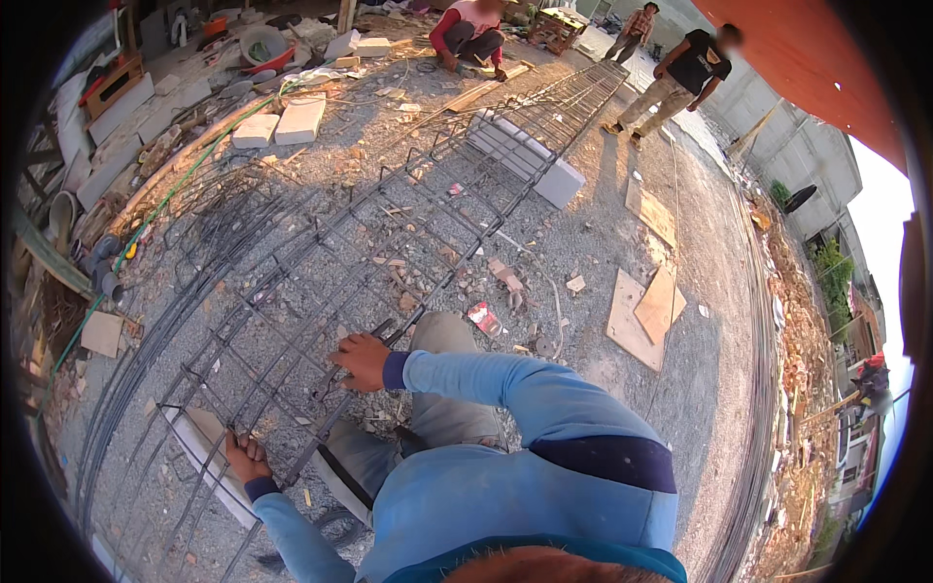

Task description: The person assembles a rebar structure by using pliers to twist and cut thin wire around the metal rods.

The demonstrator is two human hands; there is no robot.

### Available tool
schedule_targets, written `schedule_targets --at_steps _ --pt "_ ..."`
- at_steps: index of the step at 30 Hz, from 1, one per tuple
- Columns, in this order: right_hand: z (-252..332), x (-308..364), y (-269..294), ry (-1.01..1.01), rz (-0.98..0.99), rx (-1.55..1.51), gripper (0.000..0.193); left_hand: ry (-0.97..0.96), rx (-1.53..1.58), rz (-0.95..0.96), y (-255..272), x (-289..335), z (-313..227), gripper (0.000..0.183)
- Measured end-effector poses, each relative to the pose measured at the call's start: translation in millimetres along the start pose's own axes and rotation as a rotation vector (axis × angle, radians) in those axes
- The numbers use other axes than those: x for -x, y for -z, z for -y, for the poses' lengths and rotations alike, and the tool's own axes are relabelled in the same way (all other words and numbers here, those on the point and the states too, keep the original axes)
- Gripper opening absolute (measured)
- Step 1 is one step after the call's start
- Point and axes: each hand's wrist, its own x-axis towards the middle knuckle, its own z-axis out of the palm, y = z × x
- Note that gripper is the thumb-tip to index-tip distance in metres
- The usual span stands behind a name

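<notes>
A long cage of dark steel rebar [301, 255] runs from the lower left toward the far right. Low on its near side, my left hand [247, 457] is closed with curled fingers around a bar. Further along the near edge, my right hand [362, 361] bends its fingers down over the cage. Those fingers look closed, but what they hold is hidden. A pale block [209, 466] lies under the cage by my left hand. Another white block [525, 160] props it up farther off.
Loose rebar [146, 364] lies along the cage's left side. Plywood pieces [641, 316] rest on the gravel at right. One person [471, 34] crouches beyond the cage; another in a black shirt [692, 73] stands near its far end. Rubble and a basin [262, 47] are at far left.
</notes>
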Motion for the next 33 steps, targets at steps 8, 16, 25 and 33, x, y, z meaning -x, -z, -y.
schedule_targets --at_steps 8,16,25,33 --pt "-16.1 31.3 -29.8 0.046 -0.161 -0.058 0.055 -0.045 -0.067 -0.056 17.8 -8.5 4.0 0.017" --pt "-18.8 29.1 -40.8 0.056 -0.348 -0.039 0.053 -0.170 -0.229 -0.176 15.7 -6.1 10.5 0.022" --pt "-26.5 25.7 -5.2 -0.018 -0.116 -0.018 0.046 -0.365 -0.441 -0.241 8.6 0.6 28.9 0.024" --pt "7.4 -67.8 65.2 -0.456 0.306 -0.848 0.018 -0.642 -0.736 -0.371 28.1 -27.4 29.9 0.029"
